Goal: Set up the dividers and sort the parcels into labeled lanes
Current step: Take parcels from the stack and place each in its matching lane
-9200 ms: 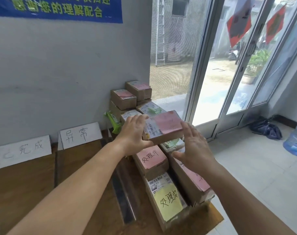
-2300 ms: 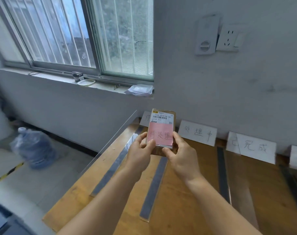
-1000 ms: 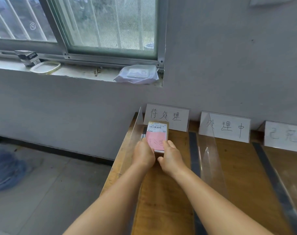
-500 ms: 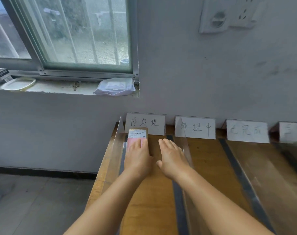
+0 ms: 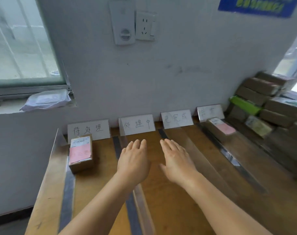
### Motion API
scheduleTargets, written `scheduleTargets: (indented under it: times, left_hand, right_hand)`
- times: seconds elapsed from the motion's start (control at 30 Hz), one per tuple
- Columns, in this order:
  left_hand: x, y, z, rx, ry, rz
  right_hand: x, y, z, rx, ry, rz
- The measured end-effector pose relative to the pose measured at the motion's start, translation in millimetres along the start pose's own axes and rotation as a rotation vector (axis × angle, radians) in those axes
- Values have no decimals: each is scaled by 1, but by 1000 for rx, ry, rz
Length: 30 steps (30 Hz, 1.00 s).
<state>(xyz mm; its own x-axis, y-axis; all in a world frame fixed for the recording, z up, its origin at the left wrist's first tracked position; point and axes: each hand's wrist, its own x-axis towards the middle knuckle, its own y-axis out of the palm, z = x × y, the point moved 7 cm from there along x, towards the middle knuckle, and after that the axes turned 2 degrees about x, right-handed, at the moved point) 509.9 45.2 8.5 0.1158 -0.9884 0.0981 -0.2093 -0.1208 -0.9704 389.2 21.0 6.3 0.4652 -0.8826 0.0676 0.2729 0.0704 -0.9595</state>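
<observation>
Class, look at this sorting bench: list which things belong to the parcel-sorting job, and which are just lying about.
Part of the job:
- parcel with pink slip in the leftmost lane
- four lane label cards, e.g.
- clear dividers
- parcel in the rightmost lane
- stack of unsorted parcels

Lying about:
- plastic pack on the windowsill
- wall socket
- blue poster

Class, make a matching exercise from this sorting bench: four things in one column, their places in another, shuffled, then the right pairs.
Things:
1. parcel with pink note
2. stack of parcels
3. wall socket
4. plastic packet

Places:
A. windowsill
B. leftmost lane
C. wall above the signs
D. right end of the bench

Pairs: 1-B, 2-D, 3-C, 4-A
</observation>
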Motion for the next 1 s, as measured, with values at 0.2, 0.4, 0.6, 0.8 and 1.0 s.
scheduleTargets:
  times: [0.2, 0.4, 0.6, 0.8, 1.0]
  left_hand:
    - [-16, 13, -96, 10, 120, 41]
    - [-41, 28, -197, -59, 192, 40]
    - [-75, 52, -298, -106, 223, 62]
    - [-99, 81, -395, -113, 300, 81]
    - [-102, 90, -481, -122, 397, 66]
  right_hand:
    - [-61, -40, -74, 13, 113, -71]
    - [-129, -70, -162, 20, 223, -103]
    - [-205, -98, -250, 17, 290, -135]
    - [-272, -119, -333, -18, 343, -150]
    - [-317, -146, -403, -5, 429, -197]
